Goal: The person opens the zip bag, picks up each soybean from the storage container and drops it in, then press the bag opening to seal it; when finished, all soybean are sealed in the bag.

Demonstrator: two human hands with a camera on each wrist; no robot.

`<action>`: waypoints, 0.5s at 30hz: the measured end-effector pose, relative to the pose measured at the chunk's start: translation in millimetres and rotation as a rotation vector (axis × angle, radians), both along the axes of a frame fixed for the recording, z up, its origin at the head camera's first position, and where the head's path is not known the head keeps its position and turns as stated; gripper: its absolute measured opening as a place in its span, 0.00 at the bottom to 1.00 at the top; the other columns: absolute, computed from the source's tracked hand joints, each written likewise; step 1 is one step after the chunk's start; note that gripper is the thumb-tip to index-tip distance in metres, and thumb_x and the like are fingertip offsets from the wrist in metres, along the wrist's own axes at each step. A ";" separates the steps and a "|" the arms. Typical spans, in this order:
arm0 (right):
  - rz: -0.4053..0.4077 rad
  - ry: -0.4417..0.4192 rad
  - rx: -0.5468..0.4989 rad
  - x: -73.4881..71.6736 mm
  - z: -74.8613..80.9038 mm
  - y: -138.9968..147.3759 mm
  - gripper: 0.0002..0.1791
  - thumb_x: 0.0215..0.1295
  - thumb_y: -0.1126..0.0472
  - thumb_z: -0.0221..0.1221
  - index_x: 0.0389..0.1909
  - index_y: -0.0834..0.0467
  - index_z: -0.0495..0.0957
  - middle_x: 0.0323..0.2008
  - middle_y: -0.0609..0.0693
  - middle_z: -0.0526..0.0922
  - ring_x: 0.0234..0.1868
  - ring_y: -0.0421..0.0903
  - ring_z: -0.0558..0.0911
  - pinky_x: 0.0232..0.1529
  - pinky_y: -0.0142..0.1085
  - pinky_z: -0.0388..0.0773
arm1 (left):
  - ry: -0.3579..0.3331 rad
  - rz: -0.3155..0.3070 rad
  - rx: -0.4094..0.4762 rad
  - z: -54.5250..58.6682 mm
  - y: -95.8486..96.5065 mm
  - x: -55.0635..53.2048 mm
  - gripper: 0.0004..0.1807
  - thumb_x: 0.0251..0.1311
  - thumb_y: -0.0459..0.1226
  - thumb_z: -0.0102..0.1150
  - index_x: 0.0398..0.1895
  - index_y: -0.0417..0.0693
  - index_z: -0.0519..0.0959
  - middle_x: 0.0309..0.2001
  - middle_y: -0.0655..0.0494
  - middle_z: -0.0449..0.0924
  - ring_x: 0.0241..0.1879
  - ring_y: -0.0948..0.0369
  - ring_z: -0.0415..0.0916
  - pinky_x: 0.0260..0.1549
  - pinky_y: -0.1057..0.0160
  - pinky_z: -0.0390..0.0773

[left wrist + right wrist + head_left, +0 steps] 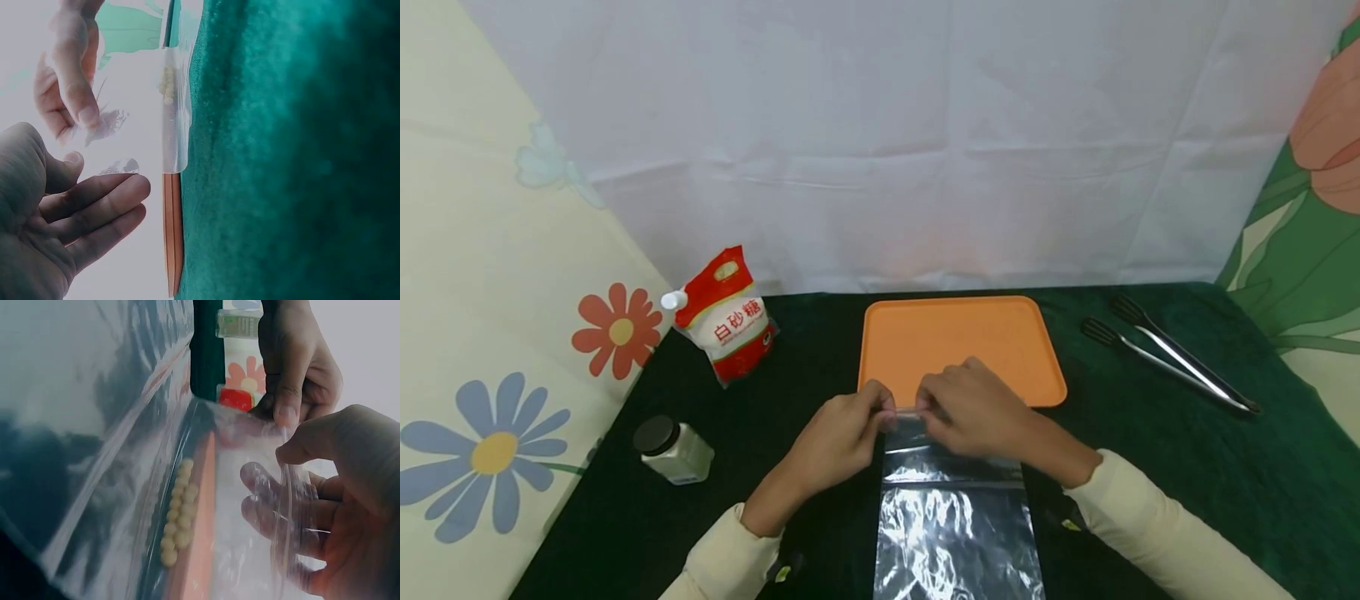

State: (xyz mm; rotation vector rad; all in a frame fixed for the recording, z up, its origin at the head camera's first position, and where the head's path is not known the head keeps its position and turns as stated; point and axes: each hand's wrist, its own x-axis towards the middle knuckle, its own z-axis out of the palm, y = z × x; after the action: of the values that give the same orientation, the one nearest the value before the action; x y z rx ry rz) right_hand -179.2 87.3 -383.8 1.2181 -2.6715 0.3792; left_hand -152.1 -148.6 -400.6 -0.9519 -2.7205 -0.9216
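A clear plastic zip bag (955,533) lies lengthwise before me, its top edge raised at the near side of the orange tray (955,342). At the left part of that edge, my left hand (846,425) pinches the film between thumb and fingers. Close beside it my right hand (973,408) grips the same edge, thumb on the near face and fingers (259,515) showing through the plastic. Small cream-coloured balls (178,512) in a cluster show through the film in the right wrist view; the hands hide that spot in the head view.
A red and white sugar pouch (730,321) with a white cap stands at the back left. Nearer on the left is a dark-lidded jar (673,450) of pale contents. Metal tongs (1180,358) lie right of the tray on the dark green cloth (1150,467).
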 end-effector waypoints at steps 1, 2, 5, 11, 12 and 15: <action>0.000 -0.002 -0.007 0.3 -0.1 4.2 0.05 0.67 0.52 0.61 0.38 0.48 0.81 0.27 0.35 0.76 0.26 0.34 0.70 0.42 0.39 0.73 | 0.004 -0.001 -0.001 0.3 0.1 0.0 0.07 0.71 0.34 0.58 0.43 0.53 0.71 0.28 0.61 0.76 0.21 0.70 0.68 0.17 0.70 0.73; -0.002 -0.008 -0.014 0.5 -0.1 8.6 0.05 0.67 0.52 0.62 0.38 0.48 0.81 0.26 0.35 0.76 0.26 0.34 0.70 0.42 0.40 0.73 | 0.013 -0.001 -0.005 0.6 0.0 0.1 0.07 0.70 0.33 0.58 0.43 0.53 0.71 0.28 0.61 0.76 0.21 0.70 0.68 0.17 0.70 0.72; -0.021 -0.033 -0.027 1.9 0.9 22.7 0.04 0.67 0.53 0.62 0.38 0.48 0.81 0.27 0.35 0.77 0.26 0.34 0.71 0.44 0.43 0.73 | 0.039 0.006 -0.010 2.0 -0.3 0.5 0.07 0.70 0.33 0.59 0.43 0.52 0.71 0.29 0.62 0.77 0.22 0.71 0.69 0.17 0.70 0.72; -0.060 -0.075 -0.058 6.6 0.5 53.4 0.03 0.67 0.54 0.63 0.38 0.48 0.81 0.31 0.35 0.80 0.32 0.34 0.75 0.48 0.47 0.73 | 0.041 0.004 -0.014 5.2 0.6 1.4 0.05 0.71 0.33 0.58 0.42 0.50 0.71 0.30 0.62 0.78 0.22 0.71 0.69 0.16 0.70 0.71; -0.069 -0.080 -0.063 7.4 0.2 58.6 0.04 0.67 0.54 0.63 0.38 0.49 0.81 0.31 0.34 0.79 0.31 0.33 0.75 0.48 0.47 0.74 | 0.038 0.006 -0.012 6.2 0.8 1.5 0.05 0.71 0.33 0.58 0.42 0.51 0.71 0.30 0.62 0.78 0.22 0.71 0.69 0.16 0.70 0.71; -0.101 -0.101 -0.078 10.4 0.8 73.5 0.04 0.67 0.54 0.64 0.38 0.49 0.81 0.29 0.34 0.77 0.30 0.33 0.74 0.44 0.44 0.75 | 0.034 0.018 -0.009 10.0 1.3 2.5 0.05 0.71 0.33 0.57 0.41 0.52 0.72 0.30 0.64 0.77 0.22 0.71 0.69 0.16 0.69 0.71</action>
State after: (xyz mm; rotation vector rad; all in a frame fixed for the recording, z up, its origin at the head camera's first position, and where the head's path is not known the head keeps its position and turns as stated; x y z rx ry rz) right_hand -168.9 160.8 -383.0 1.0639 -2.7610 0.5378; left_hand -149.6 -147.3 -390.6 -0.9350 -2.7025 -0.8826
